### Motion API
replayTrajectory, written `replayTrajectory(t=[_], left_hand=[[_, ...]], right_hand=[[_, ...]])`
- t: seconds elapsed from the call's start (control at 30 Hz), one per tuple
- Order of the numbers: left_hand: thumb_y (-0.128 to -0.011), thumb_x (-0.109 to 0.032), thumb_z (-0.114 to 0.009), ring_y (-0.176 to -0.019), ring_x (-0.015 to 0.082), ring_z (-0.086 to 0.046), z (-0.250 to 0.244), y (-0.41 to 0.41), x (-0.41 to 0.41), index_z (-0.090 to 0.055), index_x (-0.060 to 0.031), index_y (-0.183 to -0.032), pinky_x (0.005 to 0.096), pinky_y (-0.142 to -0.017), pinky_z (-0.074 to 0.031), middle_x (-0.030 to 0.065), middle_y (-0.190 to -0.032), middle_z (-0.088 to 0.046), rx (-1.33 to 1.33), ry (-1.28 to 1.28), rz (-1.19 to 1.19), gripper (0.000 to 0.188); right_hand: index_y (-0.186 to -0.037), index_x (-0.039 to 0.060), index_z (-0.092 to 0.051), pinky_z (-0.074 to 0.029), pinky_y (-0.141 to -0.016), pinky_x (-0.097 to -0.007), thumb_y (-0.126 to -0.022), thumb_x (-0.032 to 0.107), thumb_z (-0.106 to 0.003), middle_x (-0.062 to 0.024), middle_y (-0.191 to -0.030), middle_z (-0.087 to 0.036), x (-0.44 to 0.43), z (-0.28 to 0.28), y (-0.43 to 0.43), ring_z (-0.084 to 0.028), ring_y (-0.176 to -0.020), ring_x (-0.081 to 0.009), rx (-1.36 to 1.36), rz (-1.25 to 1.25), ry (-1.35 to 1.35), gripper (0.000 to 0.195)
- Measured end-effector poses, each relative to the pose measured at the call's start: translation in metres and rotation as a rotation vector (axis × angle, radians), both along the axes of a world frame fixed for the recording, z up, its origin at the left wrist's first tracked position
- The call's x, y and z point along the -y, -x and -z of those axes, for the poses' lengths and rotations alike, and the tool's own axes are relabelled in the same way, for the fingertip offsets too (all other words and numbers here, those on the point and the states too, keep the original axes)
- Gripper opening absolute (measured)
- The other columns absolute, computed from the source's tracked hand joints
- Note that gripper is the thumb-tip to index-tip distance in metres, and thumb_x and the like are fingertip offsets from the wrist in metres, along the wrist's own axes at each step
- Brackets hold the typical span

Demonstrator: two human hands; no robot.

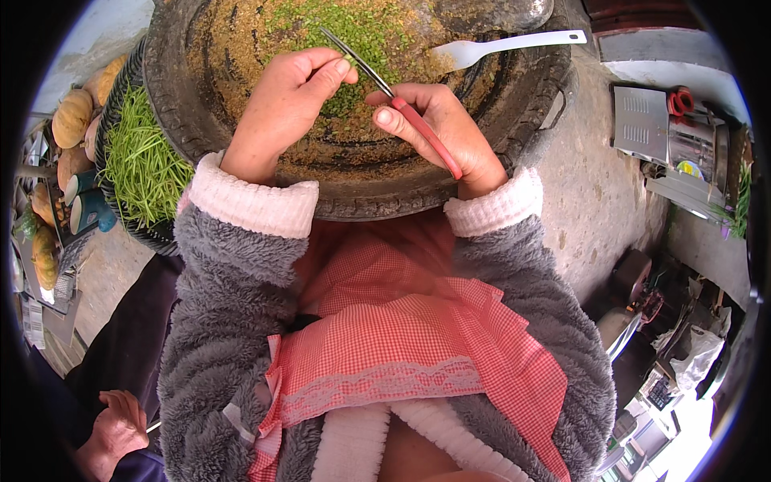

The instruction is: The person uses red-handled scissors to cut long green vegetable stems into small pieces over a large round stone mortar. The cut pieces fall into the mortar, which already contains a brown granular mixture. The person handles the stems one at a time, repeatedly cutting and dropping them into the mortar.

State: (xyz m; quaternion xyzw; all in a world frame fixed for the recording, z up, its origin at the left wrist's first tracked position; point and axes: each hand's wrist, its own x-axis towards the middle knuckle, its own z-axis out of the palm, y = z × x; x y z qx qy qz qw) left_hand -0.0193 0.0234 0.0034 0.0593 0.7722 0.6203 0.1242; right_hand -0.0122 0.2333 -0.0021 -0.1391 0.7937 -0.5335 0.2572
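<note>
My right hand (440, 129) grips a pair of scissors (424, 135) by the red handles, with the blades pointing up and to the left. Between the thumb and fingers of my left hand (289, 105) is a short piece of green stem (350, 59), right beside the blades. Both hands are over a wide, dark, round basin (361, 208) with a ridged rim. Chopped green bits (343, 102) lie heaped in its middle, on a layer of tan crumbly material (220, 66). A white plastic spatula (476, 51) rests with its blade in the crumbs and its handle over the right rim.
A dark woven basket (123, 223) full of long green stems (144, 156) stands left of the basin. Several pumpkins (72, 118) lie farther left. Another person's hand (117, 425) is at lower left. Metal equipment (641, 120) sits along the right wall.
</note>
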Motion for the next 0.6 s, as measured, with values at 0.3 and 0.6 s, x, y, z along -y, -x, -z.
replayTrajectory(t=[0.3, 0.6], left_hand=[[-0.094, -0.019, -0.053, -0.06, 0.0058, -0.045, 0.0045, 0.0033, 0.0026, -0.066, -0.0001, -0.09, 0.0213, -0.056, -0.039, -0.0026, -0.065, -0.052, 0.04, -0.107, 0.018, 0.023], [-0.095, -0.019, -0.053, -0.06, 0.0062, -0.045, 0.0026, 0.0031, 0.0012, -0.065, -0.0003, -0.089, 0.0217, -0.056, -0.038, -0.0027, -0.064, -0.051, 0.036, -0.035, 0.047, 0.023]], right_hand=[[-0.12, -0.0015, -0.057, -0.044, -0.072, -0.027, -0.082, 0.042, -0.07, -0.0026, -0.08, -0.055, 0.0, 0.0007, -0.0007, -0.05, -0.077, -0.0117, -0.111, -0.012, 0.035, 0.059], [-0.117, -0.0022, -0.059, -0.045, -0.071, -0.0272, -0.082, 0.041, -0.071, -0.0028, -0.079, -0.056, 0.0021, -0.0021, -0.0018, -0.051, -0.077, -0.0116, -0.07, -0.009, -0.003, 0.057]])
